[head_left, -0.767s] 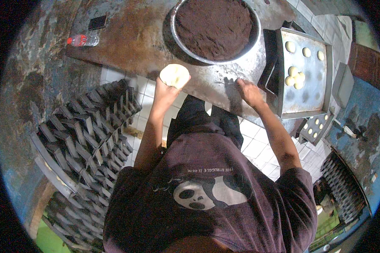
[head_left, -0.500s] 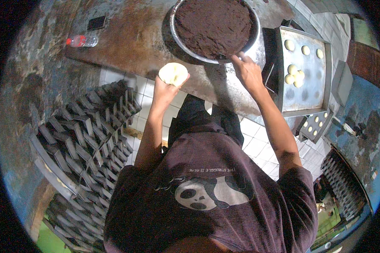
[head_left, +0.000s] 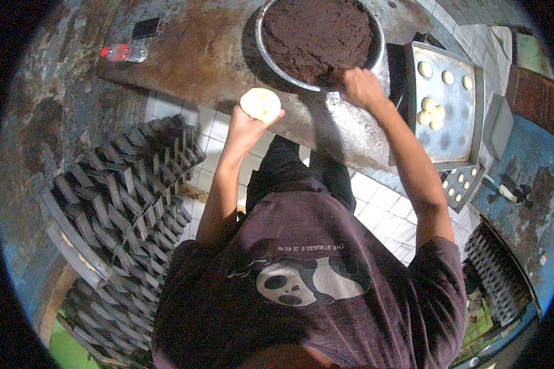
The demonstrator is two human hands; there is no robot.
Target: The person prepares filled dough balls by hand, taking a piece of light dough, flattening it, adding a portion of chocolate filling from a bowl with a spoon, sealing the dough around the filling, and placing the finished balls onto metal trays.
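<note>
My left hand [head_left: 245,126] is cupped under a round of pale dough [head_left: 261,105], holding it up in front of the table's near edge. The dough's upper face looks fairly flat, with a slight dip. Closed into a fist, my right hand [head_left: 362,88] is at the near right rim of a large metal bowl [head_left: 289,80]. Dark brown, crumbly filling [head_left: 317,37] heaps up inside that bowl. My knuckles hide whatever the right fingers grip.
On the right, a metal tray [head_left: 444,138] holds several dough balls [head_left: 431,114]; another tray [head_left: 458,184] with dough pieces sits lower. A bottle [head_left: 124,53] and a dark flat object [head_left: 146,27] lie on the table at left. Stacked dark metal pans [head_left: 123,184] stand left of me.
My right hand has turned and moved slightly forward at the bowl's rim, its fingers more hidden. In my left hand the dough's face looks flatter and less hollow.
</note>
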